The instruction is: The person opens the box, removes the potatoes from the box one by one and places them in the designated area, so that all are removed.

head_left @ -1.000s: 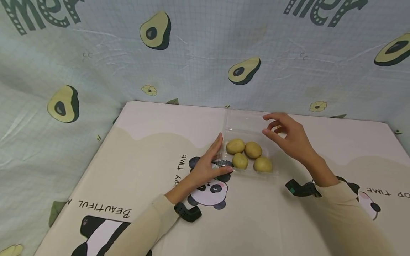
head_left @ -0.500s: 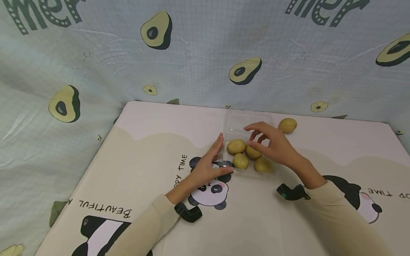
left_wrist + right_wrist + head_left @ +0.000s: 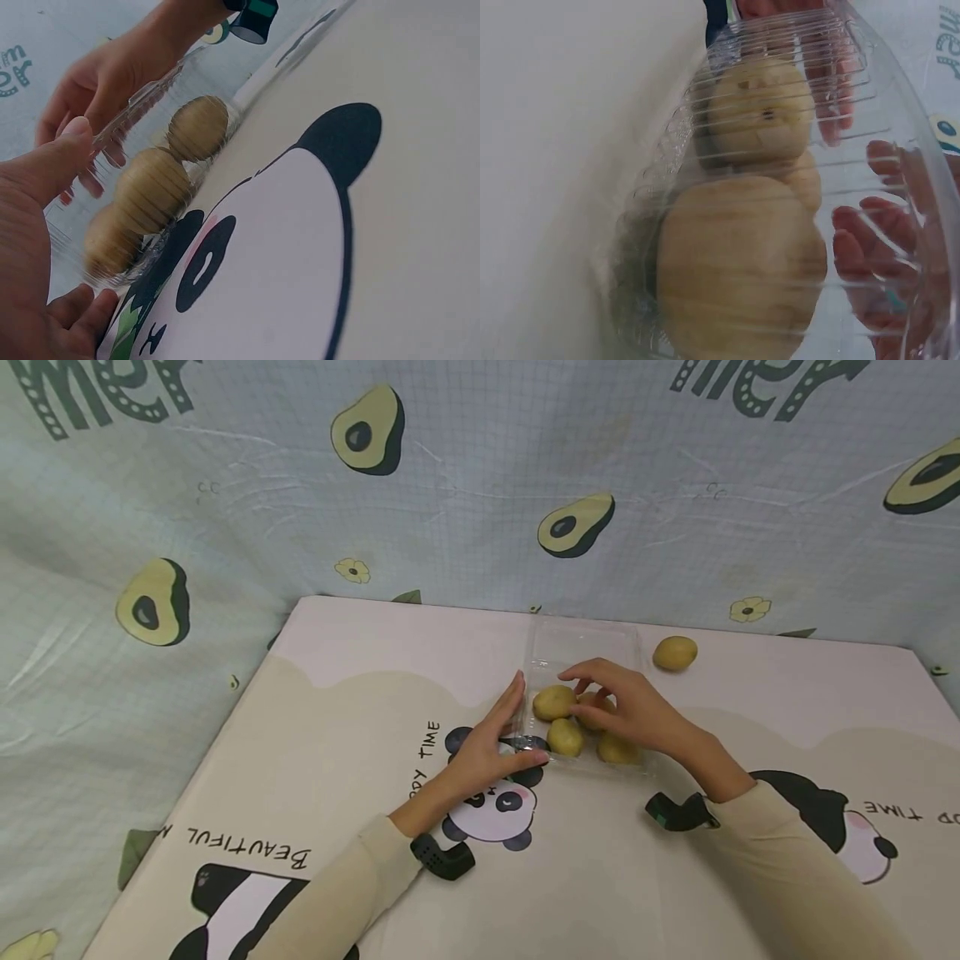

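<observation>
Several yellow-skinned potatoes lie in a clear plastic clamshell box whose lid is folded back toward the wall. My left hand rests against the box's left side, fingers straight and thumb spread along the near corner. Over the box hovers my right hand, its fingers loosely bent and the thumb overlapping the back right potato. In the right wrist view, the right fingers hang beside the potatoes with a gap between. Another potato lies on the table behind the right hand.
The table wears a cloth printed with pandas and lettering. Behind it and at the left hangs a pale sheet with printed avocados. A dark wrist camera sits on the left wrist, another camera on the right.
My right hand has moved left and nearer, from the box's right rear side to over the potatoes. The loose potato behind it has come into sight. My left hand stays put.
</observation>
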Available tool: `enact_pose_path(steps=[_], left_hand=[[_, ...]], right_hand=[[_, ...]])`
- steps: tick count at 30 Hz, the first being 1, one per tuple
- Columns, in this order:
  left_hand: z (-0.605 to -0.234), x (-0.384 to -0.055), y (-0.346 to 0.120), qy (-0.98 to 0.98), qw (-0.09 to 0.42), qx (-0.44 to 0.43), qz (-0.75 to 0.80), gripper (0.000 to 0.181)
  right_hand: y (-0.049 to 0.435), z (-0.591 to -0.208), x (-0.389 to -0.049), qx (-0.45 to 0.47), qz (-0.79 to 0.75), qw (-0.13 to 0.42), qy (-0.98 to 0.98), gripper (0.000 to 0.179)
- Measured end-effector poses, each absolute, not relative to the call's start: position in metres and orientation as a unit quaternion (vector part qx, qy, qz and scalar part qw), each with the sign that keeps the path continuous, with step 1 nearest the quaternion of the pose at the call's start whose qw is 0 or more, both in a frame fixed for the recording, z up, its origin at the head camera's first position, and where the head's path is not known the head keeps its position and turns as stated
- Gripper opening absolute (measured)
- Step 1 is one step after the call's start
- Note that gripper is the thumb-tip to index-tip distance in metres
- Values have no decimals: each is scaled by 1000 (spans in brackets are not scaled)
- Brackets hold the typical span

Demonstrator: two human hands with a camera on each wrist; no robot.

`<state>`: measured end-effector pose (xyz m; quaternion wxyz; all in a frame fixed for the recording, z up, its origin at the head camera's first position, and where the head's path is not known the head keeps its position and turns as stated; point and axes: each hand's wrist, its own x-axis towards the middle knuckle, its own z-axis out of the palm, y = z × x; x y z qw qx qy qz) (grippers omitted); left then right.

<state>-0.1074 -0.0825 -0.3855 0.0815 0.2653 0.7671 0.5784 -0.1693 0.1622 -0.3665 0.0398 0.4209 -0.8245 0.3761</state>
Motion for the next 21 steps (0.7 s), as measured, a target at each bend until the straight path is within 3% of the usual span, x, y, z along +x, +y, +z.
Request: enact_pose_path(steps=[21], left_hand=[[-383,-108,-81,767,80,262,580,95]], right_hand=[[156,-368,-179,401,323,-1,-858,40]])
